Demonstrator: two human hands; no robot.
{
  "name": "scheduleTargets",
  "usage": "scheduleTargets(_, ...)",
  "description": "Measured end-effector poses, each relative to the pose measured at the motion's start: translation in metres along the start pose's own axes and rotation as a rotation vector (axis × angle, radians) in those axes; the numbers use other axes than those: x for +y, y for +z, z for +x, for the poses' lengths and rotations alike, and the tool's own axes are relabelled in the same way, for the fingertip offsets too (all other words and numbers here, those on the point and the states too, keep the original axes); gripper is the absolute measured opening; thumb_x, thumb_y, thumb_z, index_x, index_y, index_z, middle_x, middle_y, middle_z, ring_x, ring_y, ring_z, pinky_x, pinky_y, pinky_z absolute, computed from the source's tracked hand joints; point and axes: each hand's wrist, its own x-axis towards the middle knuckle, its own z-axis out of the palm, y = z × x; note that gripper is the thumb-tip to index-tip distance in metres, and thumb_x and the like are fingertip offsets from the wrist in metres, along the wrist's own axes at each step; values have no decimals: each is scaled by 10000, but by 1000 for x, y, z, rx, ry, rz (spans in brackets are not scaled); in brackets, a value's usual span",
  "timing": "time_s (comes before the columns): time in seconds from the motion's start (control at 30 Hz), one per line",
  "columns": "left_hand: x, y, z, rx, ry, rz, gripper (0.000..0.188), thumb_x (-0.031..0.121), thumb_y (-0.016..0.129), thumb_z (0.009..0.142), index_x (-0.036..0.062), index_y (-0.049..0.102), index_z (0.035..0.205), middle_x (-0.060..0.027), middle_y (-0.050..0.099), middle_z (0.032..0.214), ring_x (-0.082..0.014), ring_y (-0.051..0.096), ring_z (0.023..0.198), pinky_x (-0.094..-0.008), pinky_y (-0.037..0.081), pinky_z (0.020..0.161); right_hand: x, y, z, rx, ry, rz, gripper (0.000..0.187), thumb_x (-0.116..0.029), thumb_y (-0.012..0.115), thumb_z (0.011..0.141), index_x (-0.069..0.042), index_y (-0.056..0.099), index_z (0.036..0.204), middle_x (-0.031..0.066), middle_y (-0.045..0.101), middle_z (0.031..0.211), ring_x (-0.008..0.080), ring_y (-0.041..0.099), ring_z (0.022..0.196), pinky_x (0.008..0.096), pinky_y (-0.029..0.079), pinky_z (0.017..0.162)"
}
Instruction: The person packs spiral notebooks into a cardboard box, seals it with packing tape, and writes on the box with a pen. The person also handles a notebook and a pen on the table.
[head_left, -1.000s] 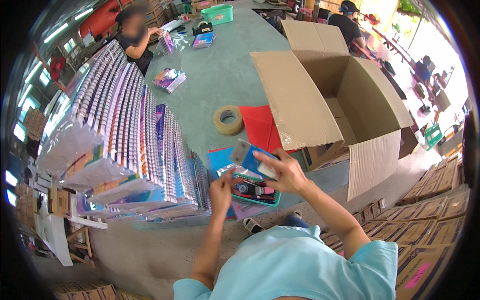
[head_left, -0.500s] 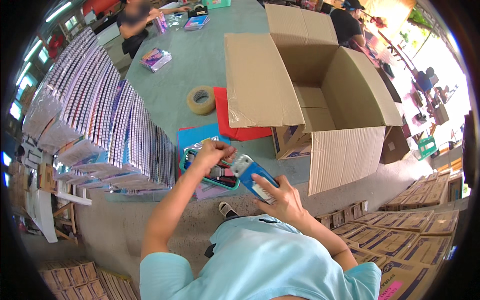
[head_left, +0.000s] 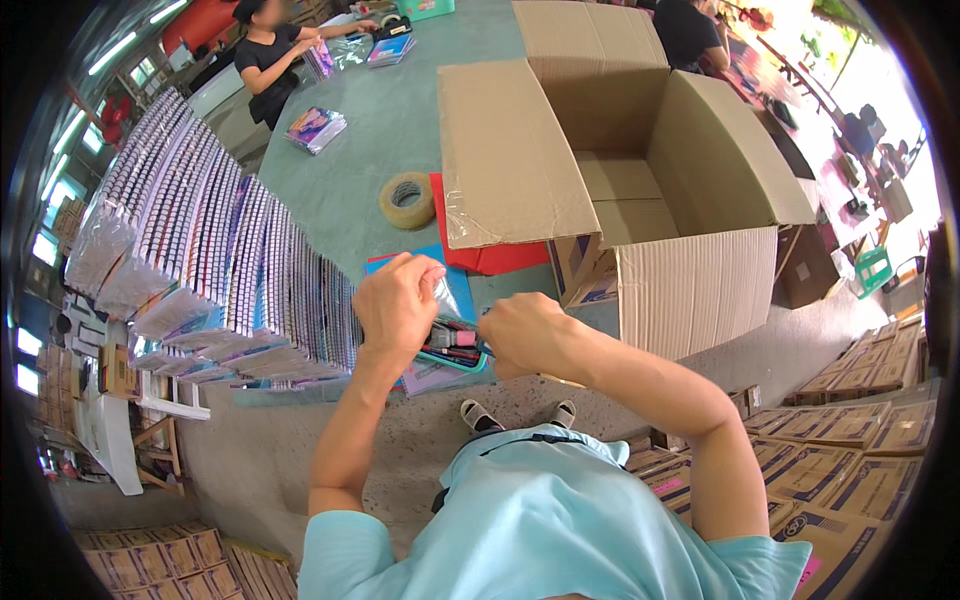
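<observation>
My left hand (head_left: 398,308) is closed, fingertips pinched together, above the left side of a small teal tray (head_left: 468,368). Whatever it pinches is hidden or too small to name. My right hand (head_left: 528,335) is curled closed at the tray's right edge, its back turned up and its fingers mostly hidden. A thin pale edge shows beneath its wrist, but I cannot make out what it holds. Pens and a pink-and-grey marker-like piece (head_left: 462,339) lie in the tray between my hands. Blue sheets (head_left: 455,285) lie just behind.
Tall stacks of spiral notebooks (head_left: 215,255) stand left. Right of my hands is an open cardboard box (head_left: 520,150), its flaps spread. A tape roll (head_left: 407,200) and red sheets (head_left: 500,260) lie behind the tray. A co-worker (head_left: 270,55) handles packs across the table (head_left: 390,120).
The blue-and-white package in my right hand has gone from sight. That hand has turned over and moved left to the tray's edge. My left hand has risen slightly and curled.
</observation>
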Motion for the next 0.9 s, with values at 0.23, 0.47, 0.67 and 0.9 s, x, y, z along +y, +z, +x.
scheduleTargets(0.23, -4, -117, 50, 184, 109, -338, 35, 72, 624, 833, 62, 658, 830, -78, 620, 747, -212, 588, 612, -304, 458, 607, 26, 95, 15, -262, 36, -31, 438, -380, 763, 639, -135, 701, 995, 143, 681, 866, 330, 662, 856, 452, 537, 706)
scheduleTargets(0.47, -17, -108, 58, 57, 355, -217, 45, 123, 671, 796, 78, 666, 794, -22, 639, 738, -193, 583, 611, -303, 411, 580, 43, 141, 79, 469, 471, 57, 531, -340, 605, 841, -236, 461, 1342, 213, 486, 1115, 396, 542, 993, 463, 460, 781)
scheduleTargets(0.67, -21, -104, 24, -102, 486, -349, 45, 97, 705, 746, 97, 679, 782, -24, 657, 745, -182, 603, 638, -308, 392, 565, 26, 139, 56, 977, 140, 426, 749, -376, 769, 674, -167, 448, 1318, 179, 452, 1227, 340, 450, 1140, 467, 375, 965)
scheduleTargets(0.9, -1, -32, -21, -339, 495, -829, 97, 62, 712, 739, 90, 700, 831, -40, 658, 756, -173, 606, 637, -286, 460, 620, -19, 81, -32, 905, -6, 510, 531, -315, 821, 630, -132, 606, 1080, 88, 445, 1383, 366, 258, 1367, 537, 247, 1079)
